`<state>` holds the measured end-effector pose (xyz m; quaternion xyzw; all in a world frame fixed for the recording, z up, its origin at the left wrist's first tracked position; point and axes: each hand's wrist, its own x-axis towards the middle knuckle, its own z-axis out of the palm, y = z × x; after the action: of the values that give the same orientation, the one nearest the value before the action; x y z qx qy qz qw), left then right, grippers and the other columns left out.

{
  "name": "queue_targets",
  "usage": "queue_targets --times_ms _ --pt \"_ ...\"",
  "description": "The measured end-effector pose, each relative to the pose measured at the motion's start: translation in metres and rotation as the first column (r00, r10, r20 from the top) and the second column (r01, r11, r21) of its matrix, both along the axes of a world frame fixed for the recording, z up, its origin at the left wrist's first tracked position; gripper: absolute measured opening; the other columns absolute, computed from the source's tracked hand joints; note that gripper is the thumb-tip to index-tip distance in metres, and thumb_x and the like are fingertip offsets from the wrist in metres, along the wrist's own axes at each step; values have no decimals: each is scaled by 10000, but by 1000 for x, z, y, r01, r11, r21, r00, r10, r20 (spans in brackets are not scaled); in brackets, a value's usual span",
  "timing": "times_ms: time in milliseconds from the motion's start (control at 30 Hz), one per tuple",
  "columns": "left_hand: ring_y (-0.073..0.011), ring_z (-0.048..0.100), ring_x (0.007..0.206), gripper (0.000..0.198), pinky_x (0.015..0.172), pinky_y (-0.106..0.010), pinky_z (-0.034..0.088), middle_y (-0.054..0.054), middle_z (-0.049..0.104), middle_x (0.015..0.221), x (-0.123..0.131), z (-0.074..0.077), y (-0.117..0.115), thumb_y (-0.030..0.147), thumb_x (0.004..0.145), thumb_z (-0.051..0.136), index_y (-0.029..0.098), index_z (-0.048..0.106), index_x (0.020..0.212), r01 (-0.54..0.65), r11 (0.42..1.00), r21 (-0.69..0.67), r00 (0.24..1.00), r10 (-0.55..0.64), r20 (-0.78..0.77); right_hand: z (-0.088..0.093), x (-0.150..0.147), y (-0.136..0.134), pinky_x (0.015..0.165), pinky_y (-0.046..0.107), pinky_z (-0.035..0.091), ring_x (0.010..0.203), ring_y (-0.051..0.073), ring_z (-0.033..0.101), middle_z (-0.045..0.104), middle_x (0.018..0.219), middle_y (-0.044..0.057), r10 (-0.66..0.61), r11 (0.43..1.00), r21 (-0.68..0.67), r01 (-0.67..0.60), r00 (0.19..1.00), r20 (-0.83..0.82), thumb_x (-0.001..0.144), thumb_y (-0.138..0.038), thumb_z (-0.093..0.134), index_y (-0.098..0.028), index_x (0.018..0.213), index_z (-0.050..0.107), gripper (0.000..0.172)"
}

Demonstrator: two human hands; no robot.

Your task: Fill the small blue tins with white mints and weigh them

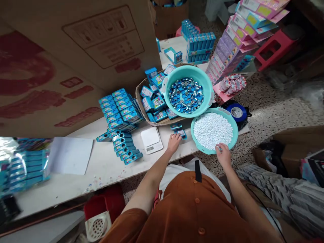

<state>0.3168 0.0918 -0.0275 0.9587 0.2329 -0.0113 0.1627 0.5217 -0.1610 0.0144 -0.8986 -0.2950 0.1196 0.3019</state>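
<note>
Head view: my right hand (223, 153) curls over the pellet basin (198, 145) near rim, grip unclear. Left of the basin, my left hand (174, 141) lies open, touching a blue tin (181, 133). Probably best: pinch few pellets, steady the tin. Caps basin (167, 84) sits beyond.

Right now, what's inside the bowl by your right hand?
The teal bowl is full of small white pieces. The right hand reaches in at its near rim. The pieces cover the bottom, so anything beneath them is hidden.
</note>
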Motion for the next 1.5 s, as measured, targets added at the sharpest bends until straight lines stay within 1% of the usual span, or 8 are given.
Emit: queue_targets --times_ms 167,300,433,667,933,1067,1367,1500 --pt "-246 526 1115 364 928 -382 439 -133 578 1206 -11 12 -10 120 868 427 159 488 1225 -168 980 -109 980 178 90 -2 2 2 855 390 494 1019 237 563 605 1065 137 80 996 32 -79 996 -24 853 -399 476 -159 926 669 317" --pt "-239 511 1150 482 949 -365 446 -129 546 1240 -66 29 -12 162 851 469 171 388 1325 -435 880 -190 854 470 221 -7 2 7 838 400 501 997 237 571 614 1044 132 120 991 61 -118 992 -25 853 -393 481 -170 920 663 296" --pt "-262 530 1114 423 938 -385 449 -136 561 1192 -122 45 15 222 847 491 159 452 1264 -631 755 -180 724 656 212 -12 -4 12 814 397 509 979 239 576 618 1034 133 109 991 81 -107 994 -22 847 -388 493 -169 907 667 285" --pt "-284 526 1123 453 956 -398 432 -139 561 1191 -153 39 75 255 816 534 150 474 1252 -702 702 -120 676 710 196 -13 -12 8 874 423 482 995 238 571 617 1030 127 101 991 86 -102 995 15 855 -355 488 -177 904 669 258" --pt "-293 468 1210 598 1028 -423 383 -149 507 1279 -153 31 93 233 771 609 147 410 1329 -643 751 -149 734 660 158 -9 -4 2 902 411 467 1006 237 569 620 1035 127 103 992 60 -107 992 67 853 -356 495 -174 904 672 259" --pt "-311 318 1333 846 1101 -448 297 -173 369 1397 -169 34 71 322 707 705 152 273 1415 -697 708 -114 685 705 183 -7 2 2 890 408 480 1022 241 571 619 1052 131 117 991 62 -123 989 90 857 -355 493 -167 920 674 269" --pt "-302 387 1285 718 1070 -470 346 -187 439 1332 -199 16 -64 335 796 595 128 270 1403 -786 588 -193 577 809 115 -12 6 4 859 398 486 1003 234 568 615 1044 124 140 988 58 -143 989 55 847 -352 491 -175 915 672 262" --pt "-307 409 1271 691 1057 -487 362 -182 468 1302 -200 6 -105 339 795 590 134 300 1387 -817 520 -248 528 848 38 -12 10 9 846 391 488 995 231 567 615 1037 124 165 984 58 -168 985 53 844 -349 490 -175 912 670 260"
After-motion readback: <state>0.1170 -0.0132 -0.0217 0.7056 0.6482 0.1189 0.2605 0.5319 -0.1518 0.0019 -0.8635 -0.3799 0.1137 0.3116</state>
